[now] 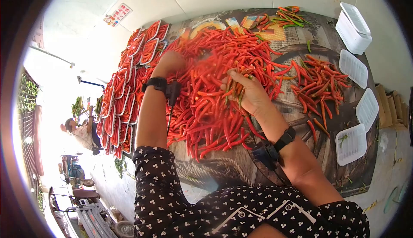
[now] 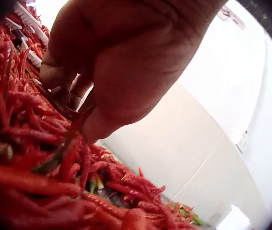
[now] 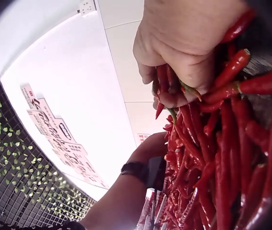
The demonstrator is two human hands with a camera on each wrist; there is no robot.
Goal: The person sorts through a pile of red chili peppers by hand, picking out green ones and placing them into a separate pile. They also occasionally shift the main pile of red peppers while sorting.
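Observation:
A broad heap of red chili peppers (image 1: 215, 122) covers the middle of the table. At the heap's left part my left hand (image 1: 172, 62) reaches down; in the left wrist view its thumb and fingers pinch a chili pepper (image 2: 81, 117) just above the others. My right hand (image 1: 250, 92) grips a small bunch of chili peppers (image 3: 162, 79), some with green on them, over the heap's right side. Thumb and fingers curl round that bunch in the right wrist view, with stems and tips poking out.
White trays packed with red chilies (image 1: 116, 104) are stacked along the left. A smaller pile of darker chilies (image 1: 320, 83) lies at the right, near white trays (image 1: 353, 68) and a tray stack (image 1: 353, 29). Some green and orange chilies (image 1: 290, 16) lie at the back against the wall.

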